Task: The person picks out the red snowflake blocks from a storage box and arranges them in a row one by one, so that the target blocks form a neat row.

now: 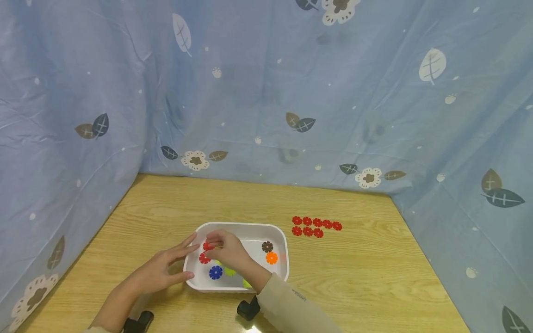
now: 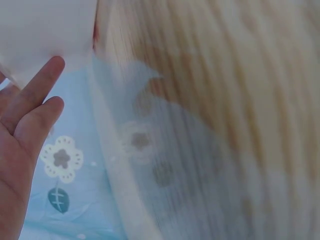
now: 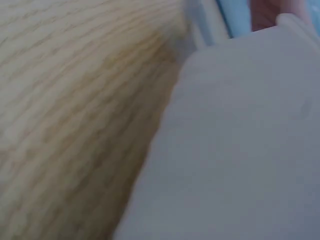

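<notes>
A white tray on the table holds several flower-shaped discs. My left hand rests against the tray's left end, fingers fairly straight and thumb spread; the left wrist view shows its fingers beside the tray wall. My right hand reaches into the tray's left part, its fingers bent around a red disc; whether they pinch it cannot be made out. Just below lie another red disc and a blue disc. Yellow-green discs are partly hidden under the right hand and forearm.
In the tray's right part sit a brown disc and an orange disc. Several red discs lie in two rows on the wooden table, right of the tray. A blue patterned curtain hangs around the back and sides.
</notes>
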Demonstrator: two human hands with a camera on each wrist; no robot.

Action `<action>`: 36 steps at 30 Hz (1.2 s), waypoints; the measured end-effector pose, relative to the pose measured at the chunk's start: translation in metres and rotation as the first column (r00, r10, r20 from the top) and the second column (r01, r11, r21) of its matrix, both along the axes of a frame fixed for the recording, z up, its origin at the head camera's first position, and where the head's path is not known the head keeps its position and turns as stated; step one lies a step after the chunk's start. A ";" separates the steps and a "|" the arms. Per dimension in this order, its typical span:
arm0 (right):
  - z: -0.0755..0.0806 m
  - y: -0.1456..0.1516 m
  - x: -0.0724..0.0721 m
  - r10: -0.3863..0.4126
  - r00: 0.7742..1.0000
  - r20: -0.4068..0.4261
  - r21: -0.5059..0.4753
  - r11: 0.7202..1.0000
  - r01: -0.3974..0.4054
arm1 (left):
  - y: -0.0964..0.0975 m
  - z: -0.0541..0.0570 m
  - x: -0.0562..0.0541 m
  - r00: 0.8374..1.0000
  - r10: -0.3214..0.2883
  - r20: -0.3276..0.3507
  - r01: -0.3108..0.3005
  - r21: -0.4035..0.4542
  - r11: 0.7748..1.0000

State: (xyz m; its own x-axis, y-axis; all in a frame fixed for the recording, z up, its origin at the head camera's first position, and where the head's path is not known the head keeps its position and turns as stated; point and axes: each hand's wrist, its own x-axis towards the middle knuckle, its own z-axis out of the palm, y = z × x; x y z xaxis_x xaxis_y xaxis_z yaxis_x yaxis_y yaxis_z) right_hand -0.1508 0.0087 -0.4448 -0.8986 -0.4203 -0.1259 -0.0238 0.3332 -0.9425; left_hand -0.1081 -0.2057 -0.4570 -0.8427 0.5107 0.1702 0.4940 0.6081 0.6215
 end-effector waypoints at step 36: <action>-0.028 -0.021 0.003 0.093 0.957 -0.274 0.496 0.866 0.058 | 0.000 0.000 0.000 0.998 0.025 -0.053 -0.027 -0.037 0.999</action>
State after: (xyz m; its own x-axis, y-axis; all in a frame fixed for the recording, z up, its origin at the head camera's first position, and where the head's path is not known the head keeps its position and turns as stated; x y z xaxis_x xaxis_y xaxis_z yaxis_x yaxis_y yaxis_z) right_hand -0.1483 -0.0122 -0.4727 -0.9201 -0.3861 -0.0657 -0.2710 0.7489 -0.6047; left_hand -0.1082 -0.2054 -0.4565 -0.8462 0.4956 0.1958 0.5091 0.6435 0.5716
